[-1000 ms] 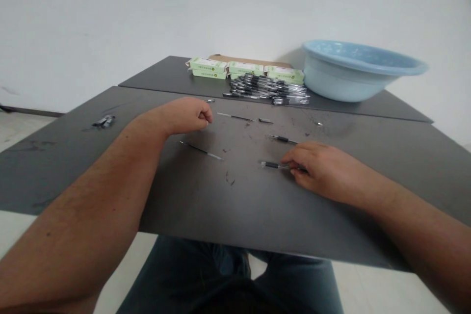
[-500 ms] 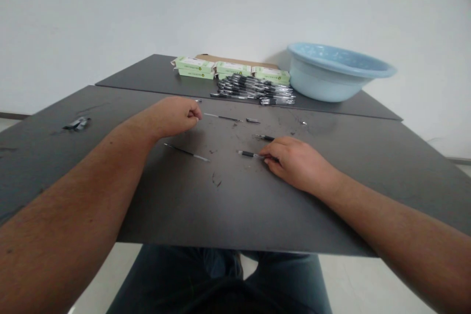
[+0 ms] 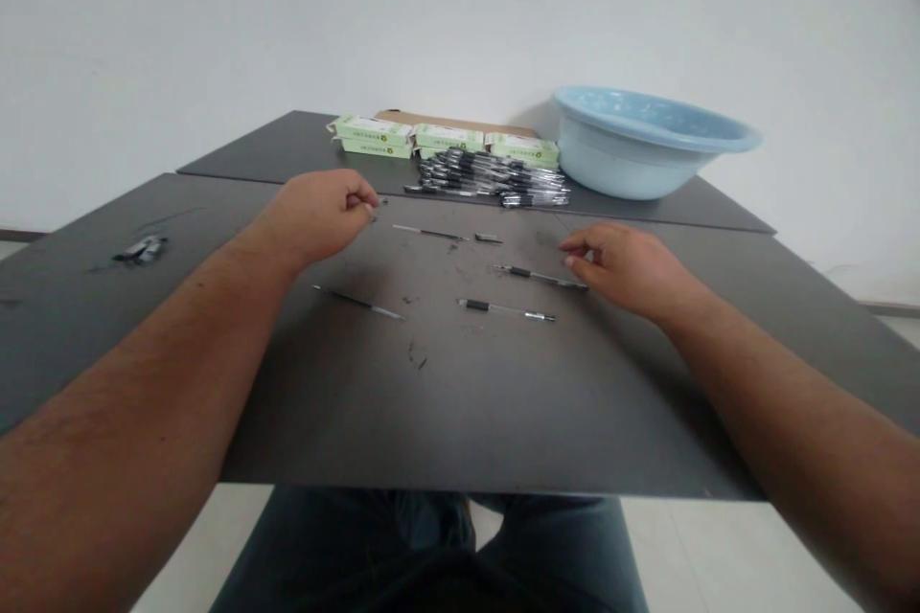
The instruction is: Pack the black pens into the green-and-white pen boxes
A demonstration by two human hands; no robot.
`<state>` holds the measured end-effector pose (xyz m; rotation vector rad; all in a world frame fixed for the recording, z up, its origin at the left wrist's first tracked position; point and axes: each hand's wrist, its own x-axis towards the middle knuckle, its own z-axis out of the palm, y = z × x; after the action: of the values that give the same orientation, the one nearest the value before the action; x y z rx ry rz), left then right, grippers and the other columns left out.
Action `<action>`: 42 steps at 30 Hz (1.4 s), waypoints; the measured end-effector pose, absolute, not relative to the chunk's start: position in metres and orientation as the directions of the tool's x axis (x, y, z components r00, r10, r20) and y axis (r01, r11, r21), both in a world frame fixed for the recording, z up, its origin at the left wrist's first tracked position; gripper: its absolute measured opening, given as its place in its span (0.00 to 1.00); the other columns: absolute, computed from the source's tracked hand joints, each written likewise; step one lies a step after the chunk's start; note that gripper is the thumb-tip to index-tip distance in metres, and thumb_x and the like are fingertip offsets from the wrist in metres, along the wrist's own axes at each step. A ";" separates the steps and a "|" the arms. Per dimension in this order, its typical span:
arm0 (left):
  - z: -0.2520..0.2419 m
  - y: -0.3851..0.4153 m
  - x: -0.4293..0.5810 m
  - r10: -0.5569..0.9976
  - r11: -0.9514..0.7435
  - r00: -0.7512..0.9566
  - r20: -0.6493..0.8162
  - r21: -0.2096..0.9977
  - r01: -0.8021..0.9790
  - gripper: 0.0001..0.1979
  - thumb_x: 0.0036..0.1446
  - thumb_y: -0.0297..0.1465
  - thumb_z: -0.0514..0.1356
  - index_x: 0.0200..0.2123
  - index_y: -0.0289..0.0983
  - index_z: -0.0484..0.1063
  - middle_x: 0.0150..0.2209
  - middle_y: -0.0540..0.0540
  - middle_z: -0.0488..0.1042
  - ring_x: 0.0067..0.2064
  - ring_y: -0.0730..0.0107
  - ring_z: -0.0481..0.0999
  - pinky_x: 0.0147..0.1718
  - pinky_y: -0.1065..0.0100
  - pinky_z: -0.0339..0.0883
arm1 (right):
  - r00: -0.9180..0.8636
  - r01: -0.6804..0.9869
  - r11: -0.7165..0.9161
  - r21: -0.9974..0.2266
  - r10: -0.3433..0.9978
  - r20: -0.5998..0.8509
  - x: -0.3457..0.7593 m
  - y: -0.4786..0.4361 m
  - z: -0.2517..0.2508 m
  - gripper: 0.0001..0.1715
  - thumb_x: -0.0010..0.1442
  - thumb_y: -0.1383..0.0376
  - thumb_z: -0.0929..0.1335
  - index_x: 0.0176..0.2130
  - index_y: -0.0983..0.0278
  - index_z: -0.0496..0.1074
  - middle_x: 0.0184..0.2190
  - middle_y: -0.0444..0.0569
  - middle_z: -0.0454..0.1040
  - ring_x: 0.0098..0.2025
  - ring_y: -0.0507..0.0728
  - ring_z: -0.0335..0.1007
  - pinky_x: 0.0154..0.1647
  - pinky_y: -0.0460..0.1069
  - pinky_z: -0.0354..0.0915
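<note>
My left hand (image 3: 322, 211) hovers over the dark table (image 3: 503, 402), fingers curled in a pinch on a small part that I cannot make out. My right hand (image 3: 627, 268) rests at the right of the table's middle, fingers loosely apart, holding nothing; its fingertips lie next to the end of a clear pen barrel (image 3: 540, 277). A second pen barrel (image 3: 507, 309) lies free just nearer to me. Two thin refills lie on the table, one (image 3: 357, 303) below my left hand and one (image 3: 429, 232) further back. A small dark pen piece (image 3: 488, 238) lies beside the far refill.
A heap of black pens (image 3: 495, 179) lies at the back, with green boxes (image 3: 374, 134) behind it. A light blue basin (image 3: 647, 142) stands at the back right. Small dark scraps (image 3: 142, 249) lie far left. My legs show under the table's near edge.
My right hand has let go of the nearer pen barrel and moved back and to the right. My left hand has lifted slightly, still pinched shut.
</note>
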<state>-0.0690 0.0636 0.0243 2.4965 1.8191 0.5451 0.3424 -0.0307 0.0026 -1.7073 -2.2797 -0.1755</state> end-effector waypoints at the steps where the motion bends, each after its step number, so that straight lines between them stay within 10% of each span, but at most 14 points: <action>1: 0.026 0.062 -0.069 0.920 -0.305 0.219 0.325 0.245 0.920 0.20 0.59 0.39 0.57 0.49 0.40 0.82 0.47 0.41 0.85 0.50 0.45 0.83 0.53 0.52 0.73 | -0.259 0.954 0.290 -0.075 0.925 0.278 0.345 -0.028 0.000 0.17 0.68 0.61 0.70 0.52 0.62 0.84 0.42 0.52 0.85 0.40 0.61 0.80 0.48 0.55 0.73; 14: 0.034 0.054 -0.071 0.747 -0.353 -0.134 0.651 0.560 0.750 0.13 0.61 0.28 0.61 0.46 0.37 0.82 0.36 0.48 0.82 0.36 0.68 0.76 0.40 0.65 0.67 | -0.401 0.906 0.418 -0.070 0.899 0.175 0.331 -0.023 -0.026 0.19 0.71 0.63 0.68 0.57 0.62 0.82 0.49 0.54 0.85 0.51 0.64 0.81 0.57 0.57 0.74; 42: 0.032 0.059 -0.077 0.789 -0.352 -0.215 0.576 0.710 0.609 0.13 0.62 0.35 0.59 0.48 0.43 0.77 0.43 0.47 0.84 0.36 0.68 0.77 0.33 0.62 0.68 | -0.304 0.916 0.380 -0.129 0.868 0.394 0.345 -0.022 -0.024 0.20 0.69 0.65 0.65 0.53 0.64 0.83 0.47 0.60 0.82 0.54 0.69 0.78 0.61 0.64 0.75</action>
<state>-0.0770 0.0586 0.0315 1.8533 1.6808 1.6093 0.3454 -0.0220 -0.0242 -1.5450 -2.2469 -0.1663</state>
